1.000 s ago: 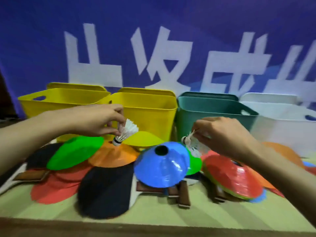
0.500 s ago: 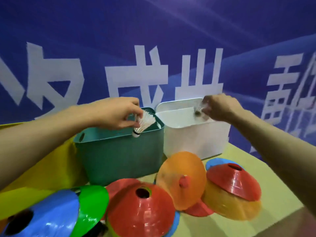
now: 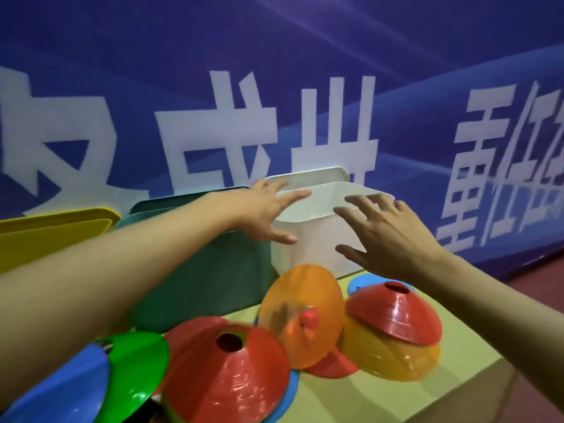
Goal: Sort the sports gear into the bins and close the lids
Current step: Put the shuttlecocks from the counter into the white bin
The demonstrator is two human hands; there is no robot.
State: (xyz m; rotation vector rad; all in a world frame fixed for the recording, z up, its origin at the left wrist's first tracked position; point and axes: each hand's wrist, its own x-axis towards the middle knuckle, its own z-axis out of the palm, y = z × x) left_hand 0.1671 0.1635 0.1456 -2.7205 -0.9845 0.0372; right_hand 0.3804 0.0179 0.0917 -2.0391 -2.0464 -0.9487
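Note:
A white bin (image 3: 308, 239) stands at the back of the table, its white lid (image 3: 308, 177) leaning upright behind it. My left hand (image 3: 265, 209) reaches over the bin's left rim with fingers spread, holding nothing. My right hand (image 3: 387, 236) hovers in front of the bin's right side, fingers also spread and empty. A green bin (image 3: 207, 279) stands left of the white one, and a yellow bin (image 3: 45, 239) further left. No shuttlecock is visible; the white bin's inside is hidden.
Disc cones lie in front of the bins: orange (image 3: 302, 312), red (image 3: 393, 312) on yellow (image 3: 387, 352), another red (image 3: 225, 374), green (image 3: 134, 367) and blue (image 3: 58, 389). The table's right edge (image 3: 476, 370) drops to a red floor. A blue banner (image 3: 274, 87) backs everything.
Both hands pinched shuttlecocks before and carried them right toward the white bin. Now both hands are spread and empty, and the shuttlecocks are out of sight.

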